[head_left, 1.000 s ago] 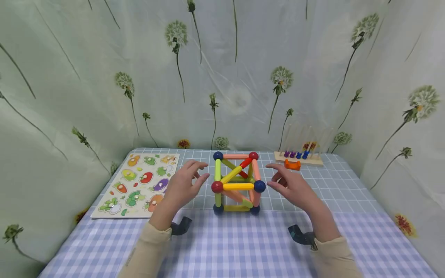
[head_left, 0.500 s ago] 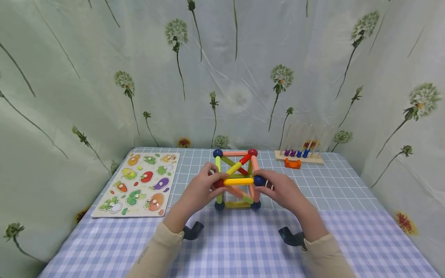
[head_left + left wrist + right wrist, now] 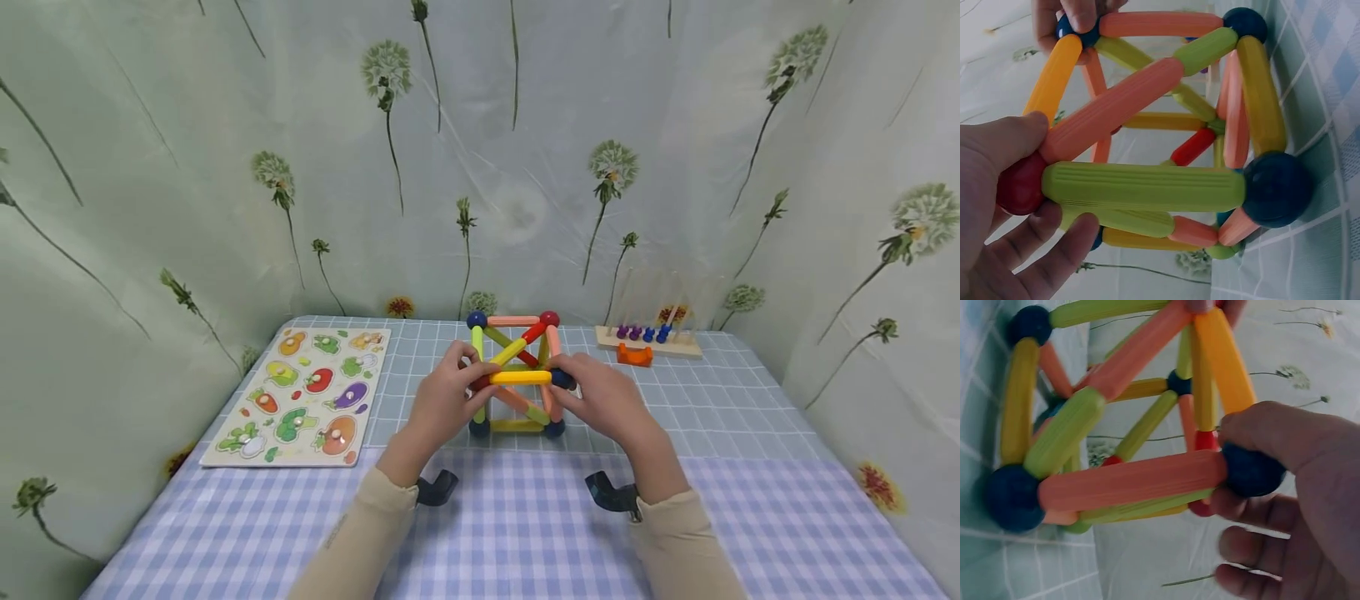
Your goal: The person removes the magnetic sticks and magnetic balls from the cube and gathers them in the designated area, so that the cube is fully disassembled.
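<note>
A cube-shaped frame of magnetic building sticks and balls stands in front of me, with yellow, green, salmon and red sticks. My left hand pinches the red ball at its upper near left corner, thumb on one side and fingers on the other. At the upper near right corner my right hand grips a dark blue ball between thumb and forefinger. A yellow stick spans the two held balls. Diagonal sticks cross the top and front faces. Lower dark blue balls are close over the grey mat.
A vegetable peg puzzle board lies on the left. Toward the back right stands a wooden peg rack with purple and blue pieces, an orange piece before it. Grey grid cloth covers the back, checked cloth the front.
Both hands came in from either side of the frame and took hold of its two upper near balls. The frame has since shifted slightly upward in the head view.
</note>
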### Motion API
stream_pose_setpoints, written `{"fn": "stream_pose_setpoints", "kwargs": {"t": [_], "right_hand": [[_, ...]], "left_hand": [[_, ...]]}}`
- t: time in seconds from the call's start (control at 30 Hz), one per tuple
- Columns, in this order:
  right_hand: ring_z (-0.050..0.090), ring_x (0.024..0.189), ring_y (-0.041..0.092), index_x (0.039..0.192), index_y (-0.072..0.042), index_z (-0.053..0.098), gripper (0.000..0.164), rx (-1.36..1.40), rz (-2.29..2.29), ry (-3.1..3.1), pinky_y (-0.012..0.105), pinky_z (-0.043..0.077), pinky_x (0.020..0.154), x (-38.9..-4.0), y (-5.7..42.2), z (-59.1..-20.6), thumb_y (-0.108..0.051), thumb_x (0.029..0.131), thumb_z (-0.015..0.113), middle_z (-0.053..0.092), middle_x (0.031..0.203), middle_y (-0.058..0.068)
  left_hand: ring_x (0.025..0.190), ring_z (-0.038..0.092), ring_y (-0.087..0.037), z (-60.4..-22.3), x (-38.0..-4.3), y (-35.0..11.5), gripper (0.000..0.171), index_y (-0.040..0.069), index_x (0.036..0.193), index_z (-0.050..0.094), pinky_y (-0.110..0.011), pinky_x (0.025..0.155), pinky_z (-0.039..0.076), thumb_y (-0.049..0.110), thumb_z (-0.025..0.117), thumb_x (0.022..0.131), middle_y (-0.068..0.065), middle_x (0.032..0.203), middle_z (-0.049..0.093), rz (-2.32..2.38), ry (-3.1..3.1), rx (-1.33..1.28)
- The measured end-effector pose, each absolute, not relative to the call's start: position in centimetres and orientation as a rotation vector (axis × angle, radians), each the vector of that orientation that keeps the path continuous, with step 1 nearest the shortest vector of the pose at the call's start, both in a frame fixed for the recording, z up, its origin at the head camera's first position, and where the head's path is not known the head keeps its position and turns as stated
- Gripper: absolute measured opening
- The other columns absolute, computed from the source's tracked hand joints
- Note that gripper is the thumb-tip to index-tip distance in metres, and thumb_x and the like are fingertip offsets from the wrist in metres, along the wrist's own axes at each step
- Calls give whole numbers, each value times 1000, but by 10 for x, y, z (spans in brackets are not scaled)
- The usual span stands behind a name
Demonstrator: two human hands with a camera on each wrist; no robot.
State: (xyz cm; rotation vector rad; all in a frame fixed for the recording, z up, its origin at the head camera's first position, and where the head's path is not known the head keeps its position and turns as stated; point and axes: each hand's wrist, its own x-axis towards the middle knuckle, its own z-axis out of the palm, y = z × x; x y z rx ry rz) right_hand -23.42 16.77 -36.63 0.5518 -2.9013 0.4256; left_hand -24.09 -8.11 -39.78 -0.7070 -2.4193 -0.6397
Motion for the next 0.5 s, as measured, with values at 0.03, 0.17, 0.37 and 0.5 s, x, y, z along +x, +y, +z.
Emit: {"fn": "stream_pose_setpoints", "kwargs": {"t": [0.03,0.17,0.37,0.5], "right_hand": [[61,83,20,127,-22,62,39,546,392,-2886,36,58,69,-234,168,-367,-39,93,70,69,118,7],[60,76,20,126,-24,61,38,544,323,-2815,34,58,65,-234,169,-371,-39,92,70,69,112,7],[43,57,14,119,-26,64,30,538,304,-2746,22,42,52,-235,165,-380,-37,92,70,57,85,3],[39,56,15,116,-26,65,24,511,312,-2735,22,38,50,-234,163,-381,-32,93,65,54,82,2]], "left_hand": [[83,56,-12,-398,-241,-80,25,20,109,76,-14,64,51,26,81,85,-1,105,48,-641,-2407,-707],[83,56,-13,-397,-241,-78,26,19,109,76,-15,64,51,26,81,85,-2,106,48,-634,-2392,-696],[83,56,-13,-397,-241,-79,26,18,110,76,-17,65,52,24,81,85,-3,107,49,-639,-2399,-697],[82,56,-14,-398,-241,-79,26,16,109,77,-17,65,53,22,81,84,-3,107,49,-669,-2388,-702]]}}
